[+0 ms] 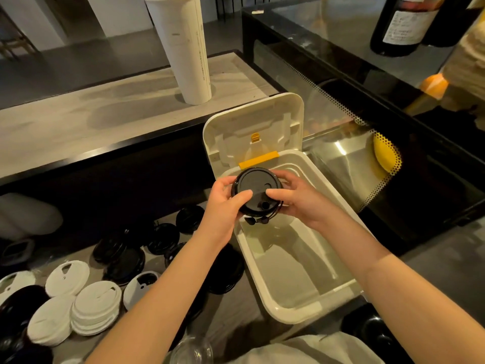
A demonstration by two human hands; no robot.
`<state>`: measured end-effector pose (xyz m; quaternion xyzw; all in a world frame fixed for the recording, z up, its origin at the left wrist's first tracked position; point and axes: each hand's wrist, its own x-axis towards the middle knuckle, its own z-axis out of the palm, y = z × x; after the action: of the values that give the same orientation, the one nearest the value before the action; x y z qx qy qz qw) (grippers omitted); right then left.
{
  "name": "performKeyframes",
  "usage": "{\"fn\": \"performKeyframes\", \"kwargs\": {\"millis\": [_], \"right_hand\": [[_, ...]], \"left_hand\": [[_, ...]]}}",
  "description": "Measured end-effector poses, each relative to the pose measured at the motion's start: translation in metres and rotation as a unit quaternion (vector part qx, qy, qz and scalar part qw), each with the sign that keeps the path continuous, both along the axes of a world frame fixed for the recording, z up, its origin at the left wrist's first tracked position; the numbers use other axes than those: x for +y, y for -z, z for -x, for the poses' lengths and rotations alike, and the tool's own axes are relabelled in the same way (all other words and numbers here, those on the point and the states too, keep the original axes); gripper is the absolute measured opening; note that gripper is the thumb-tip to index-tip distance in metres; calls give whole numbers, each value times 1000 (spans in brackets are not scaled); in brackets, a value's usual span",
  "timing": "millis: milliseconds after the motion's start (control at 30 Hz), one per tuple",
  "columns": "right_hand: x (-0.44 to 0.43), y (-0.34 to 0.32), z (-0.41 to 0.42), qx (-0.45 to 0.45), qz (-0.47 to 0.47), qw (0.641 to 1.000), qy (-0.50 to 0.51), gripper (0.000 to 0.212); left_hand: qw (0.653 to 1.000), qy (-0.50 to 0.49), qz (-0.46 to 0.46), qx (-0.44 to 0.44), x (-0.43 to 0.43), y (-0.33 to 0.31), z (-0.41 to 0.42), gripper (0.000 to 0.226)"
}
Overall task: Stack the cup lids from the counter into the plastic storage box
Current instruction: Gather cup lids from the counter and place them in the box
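A short stack of black cup lids (256, 183) is held over the far end of the white plastic storage box (294, 311). My left hand (225, 203) grips the stack's left side, thumb on top. My right hand (296, 199) grips its right side, thumb on top as well. The box is open, its hinged lid (252, 124) standing upright at the back, and its inside looks bare. Several loose black lids (162, 237) and white lids (95, 307) lie on the counter to the left of the box.
A tall sleeve of white paper cups (183, 48) stands on the raised shelf behind. A glass display case (367, 106) with dark bottles (399, 24) on top is at right. A clear plastic item (191, 350) sits near the front edge.
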<state>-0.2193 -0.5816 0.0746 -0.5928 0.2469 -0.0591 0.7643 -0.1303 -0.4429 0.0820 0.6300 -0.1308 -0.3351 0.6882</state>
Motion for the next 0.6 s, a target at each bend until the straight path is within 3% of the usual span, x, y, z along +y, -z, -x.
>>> {"fn": "performKeyframes", "kwargs": {"millis": [100, 167, 333, 433, 600], "right_hand": [[-2, 3, 7, -6, -15, 1000, 5, 46], [-6, 4, 13, 4, 6, 1000, -5, 44], [-19, 17, 21, 96, 58, 993, -26, 40], [-23, 41, 18, 195, 105, 973, -65, 41], [-15, 75, 1, 323, 207, 893, -236, 43]], "left_hand": [[993, 42, -73, -87, 6, 3, 1, 31], [968, 76, -146, -187, 11, 5, 1, 37], [829, 117, -284, -466, 26, 18, -2, 58], [776, 179, -338, -501, 36, 31, -7, 59], [727, 203, -375, -538, 36, 35, -7, 60]]}}
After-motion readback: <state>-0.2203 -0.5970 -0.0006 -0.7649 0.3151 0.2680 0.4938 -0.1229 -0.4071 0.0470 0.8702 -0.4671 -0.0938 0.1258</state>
